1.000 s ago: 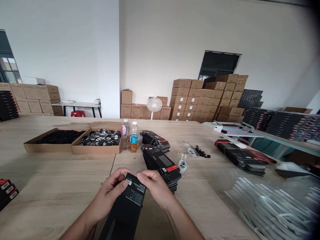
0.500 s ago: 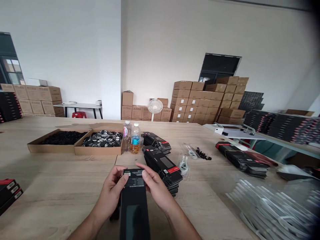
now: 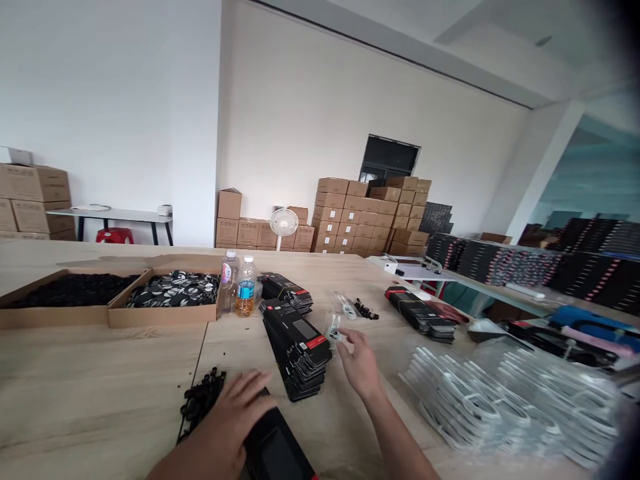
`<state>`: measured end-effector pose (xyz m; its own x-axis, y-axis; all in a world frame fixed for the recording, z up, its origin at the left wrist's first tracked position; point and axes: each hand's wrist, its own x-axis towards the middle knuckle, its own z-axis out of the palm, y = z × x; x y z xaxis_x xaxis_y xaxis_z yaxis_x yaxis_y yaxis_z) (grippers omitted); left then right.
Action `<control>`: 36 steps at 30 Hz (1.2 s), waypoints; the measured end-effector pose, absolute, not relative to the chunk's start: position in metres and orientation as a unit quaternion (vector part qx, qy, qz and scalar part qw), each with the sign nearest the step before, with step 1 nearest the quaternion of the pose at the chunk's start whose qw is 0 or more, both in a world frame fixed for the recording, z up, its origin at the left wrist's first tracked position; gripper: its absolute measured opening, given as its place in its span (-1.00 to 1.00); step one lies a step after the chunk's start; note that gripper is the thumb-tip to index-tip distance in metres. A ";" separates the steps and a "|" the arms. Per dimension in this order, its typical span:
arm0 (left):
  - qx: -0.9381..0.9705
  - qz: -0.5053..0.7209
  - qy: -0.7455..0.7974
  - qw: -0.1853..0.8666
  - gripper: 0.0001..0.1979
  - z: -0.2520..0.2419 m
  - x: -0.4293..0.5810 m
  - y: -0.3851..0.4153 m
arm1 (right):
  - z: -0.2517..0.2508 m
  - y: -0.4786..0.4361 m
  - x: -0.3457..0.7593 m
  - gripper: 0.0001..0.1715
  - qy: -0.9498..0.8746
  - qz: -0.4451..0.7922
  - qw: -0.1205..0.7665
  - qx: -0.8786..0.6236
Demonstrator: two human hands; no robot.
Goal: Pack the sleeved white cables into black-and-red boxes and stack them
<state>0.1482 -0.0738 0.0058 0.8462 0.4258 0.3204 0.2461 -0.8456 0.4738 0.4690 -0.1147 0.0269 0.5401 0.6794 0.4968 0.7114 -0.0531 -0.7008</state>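
Observation:
My left hand (image 3: 243, 413) is wrapped over the upper end of a flat black box (image 3: 280, 447) with a dark window panel, low in the view. Its fingers lie across the box and its thumb is largely hidden. Stretched forward, my right hand (image 3: 359, 363) has its thumb and forefinger a little apart at the edge of a clear bag with a coiled white cable (image 3: 333, 329). To the left of that bag lies a fanned stack of black boxes (image 3: 296, 337) with red bands. Small black parts (image 3: 203, 400) are heaped beside my left hand.
Two cardboard trays (image 3: 165, 317) hold black pieces and round tags. Two bottles (image 3: 245, 287) stand behind the stack. Several bagged cables (image 3: 470, 400) cover the right side, with another stack of black boxes (image 3: 420, 317) behind. A second bagged cable (image 3: 346, 307) lies near small black parts (image 3: 365, 309).
My right hand has left the black box and reached forward to the bagged cable. My left hand has shifted over the box, now lower and tilted. The view has turned right.

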 end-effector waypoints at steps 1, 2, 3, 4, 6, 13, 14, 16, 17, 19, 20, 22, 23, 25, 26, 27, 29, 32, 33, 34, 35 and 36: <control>0.952 0.175 0.139 0.207 -0.24 0.004 0.152 -0.075 | 0.025 -0.117 0.480 -0.59 -0.488 -0.021 0.476 -0.732; 0.962 0.144 0.116 0.203 -0.22 0.004 0.155 -0.076 | 0.022 -0.118 0.488 -0.62 -0.498 -0.026 0.455 -0.738; 0.966 0.123 0.109 0.200 -0.22 0.004 0.158 -0.077 | 0.019 -0.120 0.493 -0.66 -0.507 -0.031 0.436 -0.743; 0.967 0.115 0.116 0.196 -0.24 0.006 0.160 -0.079 | 0.016 -0.121 0.497 -0.71 -0.512 -0.035 0.420 -0.748; 0.965 0.117 0.137 0.188 -0.30 0.013 0.162 -0.084 | 0.012 -0.122 0.500 -0.82 -0.519 -0.047 0.396 -0.756; 0.910 0.284 0.267 0.139 -0.23 0.023 0.148 -0.081 | 0.042 -0.139 0.495 -0.83 -0.533 -0.111 0.367 -0.754; 0.895 0.316 0.290 0.124 -0.22 0.022 0.144 -0.077 | 0.048 -0.148 0.488 -0.81 -0.545 -0.120 0.357 -0.749; 0.867 0.362 0.327 0.098 -0.21 0.022 0.137 -0.067 | 0.055 -0.167 0.466 -0.79 -0.579 -0.134 0.314 -0.740; 0.857 0.375 0.343 0.086 -0.21 0.023 0.133 -0.064 | 0.056 -0.178 0.451 -0.79 -0.596 -0.140 0.280 -0.740; 0.844 0.377 0.376 0.062 -0.20 0.026 0.127 -0.059 | 0.054 -0.196 0.418 -0.80 -0.612 -0.131 0.212 -0.750; 0.841 0.369 0.392 0.050 -0.20 0.027 0.126 -0.058 | 0.051 -0.203 0.402 -0.82 -0.616 -0.112 0.183 -0.758; 0.840 0.348 0.414 0.028 -0.23 0.030 0.123 -0.058 | 0.047 -0.213 0.378 -0.89 -0.619 -0.038 0.145 -0.771; 0.843 0.337 0.419 0.020 -0.23 0.031 0.122 -0.059 | 0.048 -0.215 0.372 -0.93 -0.620 0.008 0.141 -0.771; 0.849 0.322 0.419 0.011 -0.23 0.031 0.121 -0.060 | 0.054 -0.216 0.374 -0.68 -0.641 0.097 0.154 -0.745; 0.852 0.317 0.417 0.008 -0.23 0.031 0.120 -0.060 | 0.059 -0.216 0.382 -0.49 -0.656 0.127 0.162 -0.726; 0.854 0.314 0.415 0.006 -0.22 0.031 0.119 -0.060 | 0.065 -0.214 0.392 -0.29 -0.671 0.147 0.162 -0.708; 0.858 0.310 0.410 0.003 -0.21 0.030 0.117 -0.059 | 0.073 -0.211 0.415 0.00 -0.688 0.169 0.121 -0.696; 0.865 0.306 0.398 0.003 -0.23 0.029 0.115 -0.057 | 0.075 -0.206 0.443 0.01 -0.689 0.185 0.055 -0.698; 0.868 0.303 0.394 0.003 -0.23 0.029 0.114 -0.056 | 0.074 -0.206 0.449 -0.05 -0.688 0.186 0.051 -0.699; 0.870 0.301 0.391 0.004 -0.23 0.028 0.114 -0.056 | 0.073 -0.206 0.453 -0.12 -0.685 0.185 0.058 -0.703; 0.871 0.298 0.390 0.003 -0.23 0.028 0.113 -0.055 | 0.072 -0.208 0.456 -0.18 -0.678 0.185 0.076 -0.708; 0.872 0.296 0.391 0.004 -0.23 0.027 0.113 -0.055 | 0.071 -0.209 0.457 -0.20 -0.669 0.189 0.101 -0.712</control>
<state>0.1131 -0.0546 0.0274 0.5195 0.6832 0.5132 0.6785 -0.6949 0.2382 0.4575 -0.2095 0.0712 0.0341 0.9903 -0.1347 0.9138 -0.0854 -0.3971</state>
